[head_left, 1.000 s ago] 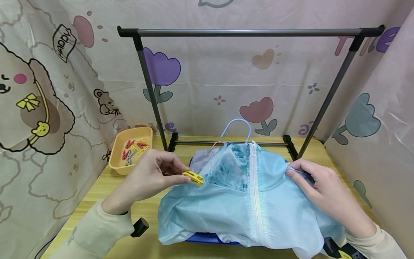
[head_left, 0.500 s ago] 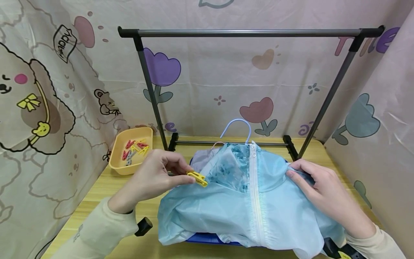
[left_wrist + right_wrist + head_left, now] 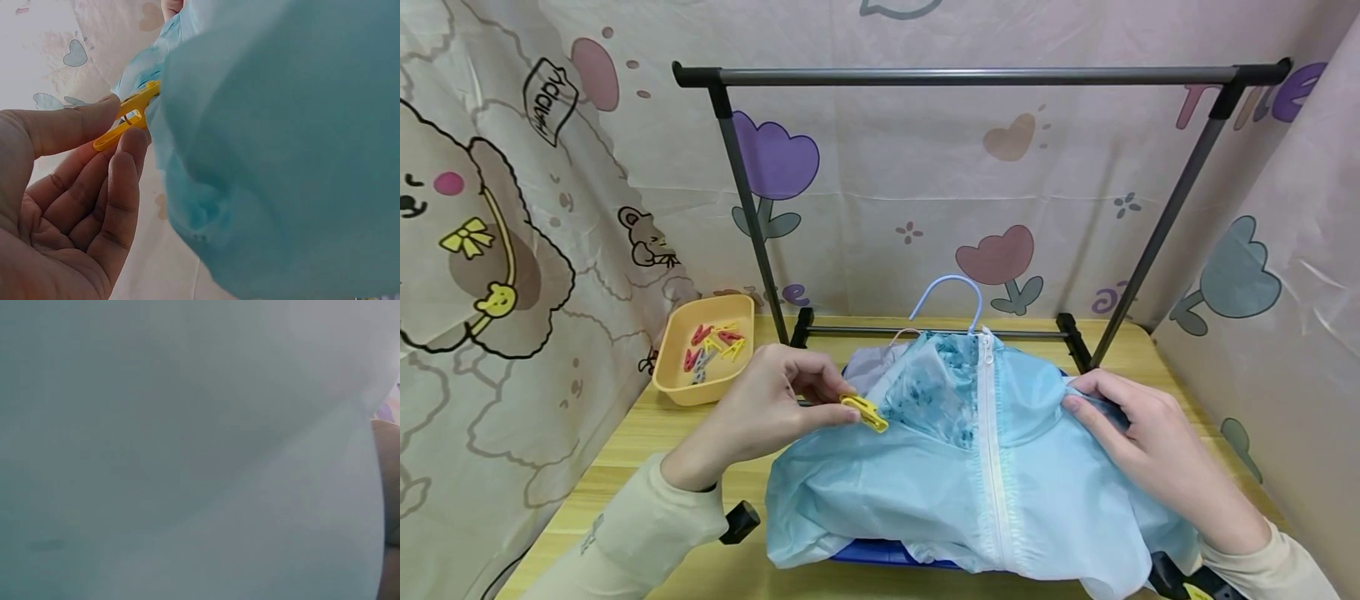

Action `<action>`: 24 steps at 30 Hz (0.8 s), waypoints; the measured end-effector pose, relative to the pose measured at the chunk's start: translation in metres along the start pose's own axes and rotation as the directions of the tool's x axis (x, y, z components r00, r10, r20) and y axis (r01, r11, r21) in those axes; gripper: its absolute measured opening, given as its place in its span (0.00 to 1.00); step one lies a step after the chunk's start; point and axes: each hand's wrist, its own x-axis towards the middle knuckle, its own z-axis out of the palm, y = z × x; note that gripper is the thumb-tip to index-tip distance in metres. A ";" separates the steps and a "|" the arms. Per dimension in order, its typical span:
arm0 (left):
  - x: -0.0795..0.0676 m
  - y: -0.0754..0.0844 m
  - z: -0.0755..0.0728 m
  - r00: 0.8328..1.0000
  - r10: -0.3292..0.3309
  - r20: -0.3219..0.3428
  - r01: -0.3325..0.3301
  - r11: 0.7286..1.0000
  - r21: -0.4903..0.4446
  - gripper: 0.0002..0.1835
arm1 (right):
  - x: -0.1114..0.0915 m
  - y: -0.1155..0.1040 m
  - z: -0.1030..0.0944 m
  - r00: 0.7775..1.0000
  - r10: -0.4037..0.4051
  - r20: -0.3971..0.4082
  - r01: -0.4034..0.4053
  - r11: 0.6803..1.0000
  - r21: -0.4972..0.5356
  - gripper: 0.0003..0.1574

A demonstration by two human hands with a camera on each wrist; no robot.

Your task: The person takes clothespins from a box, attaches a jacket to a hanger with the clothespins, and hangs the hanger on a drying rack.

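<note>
Yellow clip: at the jacket's shoulder edge, on the person's left of the zipper; the left wrist view shows the clip with its far end meeting the cloth, though whether it has bitten cannot be told.
Step in hand: seemingly fitting the clip to that edge while the opposite shoulder is steadied.
Next move calls for: likely a squeeze on the clip's tails, cloth and hanger lined up in its mouth, then a gentle release.
Left hand: the left hand pinches the clip between thumb and fingertips, wrist reaching in from the lower left.
Right hand: the right hand pinches cloth at the far shoulder, forearm angled from the lower right; cloth fills most of its wrist view.
Jacket: the light blue jacket lies spread over a blue tray, a hanger hook rising behind its collar.
Clip bin: the yellow bin stands left of the garment, holding more clips.
Rack: the black rack stands behind the jacket.
</note>
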 end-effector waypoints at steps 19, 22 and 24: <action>0.000 -0.002 0.004 1.000 0.015 0.007 -0.015 0.999 -0.036 0.12 | 0.000 0.001 0.001 1.000 0.005 -0.006 -0.005 1.000 0.004 0.15; 0.000 -0.005 0.005 1.000 0.022 0.005 -0.022 1.000 -0.021 0.12 | 0.000 0.001 0.002 1.000 0.011 -0.004 -0.011 1.000 0.002 0.17; -0.001 -0.005 0.005 1.000 0.028 0.004 -0.028 1.000 -0.009 0.13 | -0.001 0.001 0.002 1.000 0.013 -0.002 -0.013 1.000 0.003 0.18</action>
